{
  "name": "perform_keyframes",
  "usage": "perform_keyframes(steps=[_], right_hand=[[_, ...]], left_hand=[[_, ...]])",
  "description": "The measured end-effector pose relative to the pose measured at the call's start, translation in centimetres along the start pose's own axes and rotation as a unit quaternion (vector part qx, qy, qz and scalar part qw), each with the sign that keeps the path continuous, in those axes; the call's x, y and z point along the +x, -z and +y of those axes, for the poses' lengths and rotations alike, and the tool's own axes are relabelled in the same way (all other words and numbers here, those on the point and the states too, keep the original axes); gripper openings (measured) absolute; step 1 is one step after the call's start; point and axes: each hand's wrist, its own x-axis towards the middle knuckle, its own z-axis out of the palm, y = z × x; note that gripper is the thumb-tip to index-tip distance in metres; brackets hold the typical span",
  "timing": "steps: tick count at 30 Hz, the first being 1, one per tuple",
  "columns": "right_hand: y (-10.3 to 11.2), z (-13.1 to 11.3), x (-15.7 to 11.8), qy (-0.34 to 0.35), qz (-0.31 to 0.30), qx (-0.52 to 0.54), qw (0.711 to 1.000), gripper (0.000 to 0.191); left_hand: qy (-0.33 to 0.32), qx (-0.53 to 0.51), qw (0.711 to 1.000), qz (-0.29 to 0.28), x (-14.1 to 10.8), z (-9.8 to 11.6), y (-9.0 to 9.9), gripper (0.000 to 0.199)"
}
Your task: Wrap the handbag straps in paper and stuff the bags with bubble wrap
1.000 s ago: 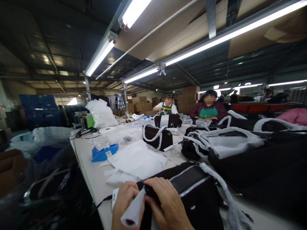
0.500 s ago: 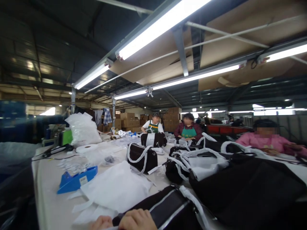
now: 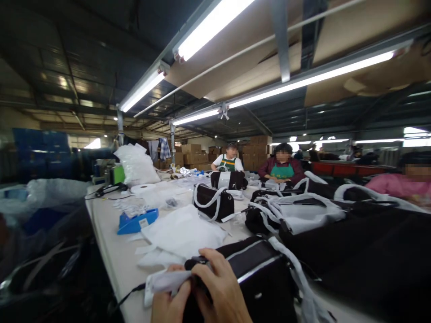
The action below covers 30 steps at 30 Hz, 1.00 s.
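Black bag (image 3: 269, 294) on the worktop (image 3: 107, 242), right hand (image 3: 220, 285) curled over its near end, fingers' hold hidden! Left hand's (image 3: 168, 305) fingers close round the white-wrapped piece (image 3: 168, 281), swung sideways now, bringing its inner end to the right hand.

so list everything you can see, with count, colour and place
near bag: one, black with grey strips, under the hands
white wrap: one piece, white, at the left hand
other bags: several, black with pale-wrapped handles, beyond and right
white sheets: several, white, beyond the hands
dispenser-like item: one, blue, table's left side
table: one, pale, beneath these
cartons: many, brown, background
tube lights: several, white, overhead
aproned people: two, green aprons, across the table
left hand: one, bare, bottom centre
right hand: one, bare, on near bag
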Motion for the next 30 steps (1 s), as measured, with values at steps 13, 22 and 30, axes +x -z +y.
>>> perform_keyframes(steps=[13, 22, 30], right_hand=[[1.1, -0.9, 1.1, 0.086, 0.042, 0.01, 0.995, 0.02], [1.1, -1.1, 1.1, 0.087, 0.044, 0.008, 0.995, 0.02], [1.1, -1.5, 1.1, 0.081, 0.045, 0.001, 0.996, 0.016]], left_hand=[[0.012, 0.0, 1.0, -0.009, -0.4, 1.2, 0.0, 0.022], [0.085, -0.063, 0.994, -0.028, -1.1, 1.7, 0.6, 0.024], [0.11, -0.095, 0.986, -0.075, -1.1, 2.9, 1.4, 0.036]])
